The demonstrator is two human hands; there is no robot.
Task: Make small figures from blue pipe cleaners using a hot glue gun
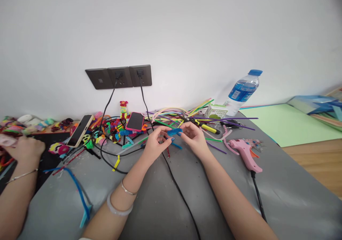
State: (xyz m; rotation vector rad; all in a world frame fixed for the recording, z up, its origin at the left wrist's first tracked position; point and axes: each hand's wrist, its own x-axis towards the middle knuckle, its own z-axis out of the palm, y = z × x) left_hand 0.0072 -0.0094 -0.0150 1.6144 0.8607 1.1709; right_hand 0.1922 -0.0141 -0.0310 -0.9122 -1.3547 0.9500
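Between my two hands, over the middle of the grey table (160, 186), is a short bundle of blue pipe cleaner (174, 131). My left hand (157, 142) pinches its left end between thumb and fingers. At the other end, my right hand (192, 137) grips it the same way. Below the fingers lie a blue pipe cleaner piece (176, 145) and a small red stick (168, 152). A pair of pliers (207, 126) with yellow-and-black handles rests just beyond my right hand.
A pink glue gun (247, 154) lies at the right. Behind are a water bottle (242, 92), a small box (216, 111), loose pipe cleaners (171, 112) and a phone (135, 121). Black cables (176, 184) cross the table. A co-worker's hand (28, 151) is at the left.
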